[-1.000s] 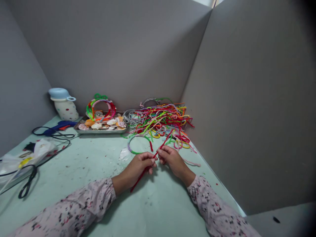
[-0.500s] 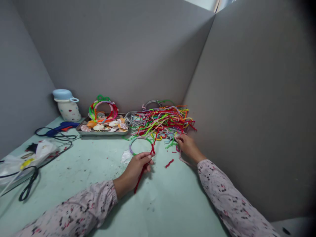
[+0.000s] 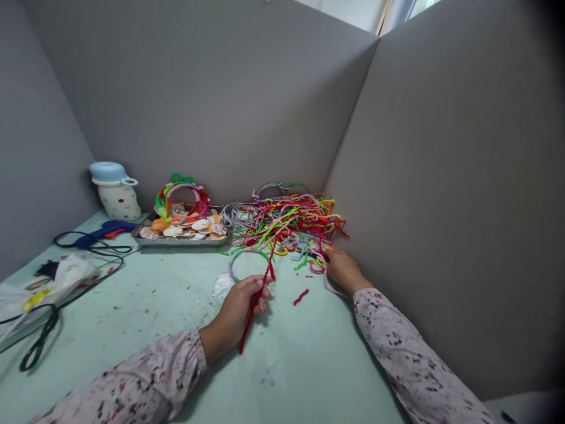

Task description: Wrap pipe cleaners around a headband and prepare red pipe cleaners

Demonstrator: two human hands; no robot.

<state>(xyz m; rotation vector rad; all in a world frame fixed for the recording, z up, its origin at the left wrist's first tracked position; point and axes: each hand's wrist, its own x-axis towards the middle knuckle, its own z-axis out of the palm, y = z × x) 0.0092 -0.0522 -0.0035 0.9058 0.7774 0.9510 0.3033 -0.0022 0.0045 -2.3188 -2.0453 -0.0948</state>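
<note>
My left hand [image 3: 242, 303] is closed on a red pipe cleaner [image 3: 246, 333], pinched between thumb and fingers. One end hangs below the hand, and another red length rises above it. Against the fingertips stands a ring wrapped in green and lilac pipe cleaner [image 3: 233, 263], its lower right part hidden by the hand. My right hand [image 3: 344, 270] is at the right edge of the pipe cleaner pile [image 3: 295, 215], fingers curled in among short scraps. A dark, thin object [image 3: 312, 255] lies by its fingertips; what the fingers hold is hidden.
A metal tray [image 3: 180, 242] of shells [image 3: 200, 224] holds several finished pipe cleaner rings [image 3: 164, 203]. A lidded bottle [image 3: 117, 197], a blue-handled tool [image 3: 99, 234], black cable [image 3: 46, 338] and a plastic bag [image 3: 73, 274] are at left. Grey partitions [image 3: 424, 176] enclose the table. A red scrap [image 3: 301, 297] lies between my hands.
My right hand has pushed slightly right and deeper beside the pile's edge. The red pipe cleaner in my left hand now stands more upright across the ring. The view has tilted slightly.
</note>
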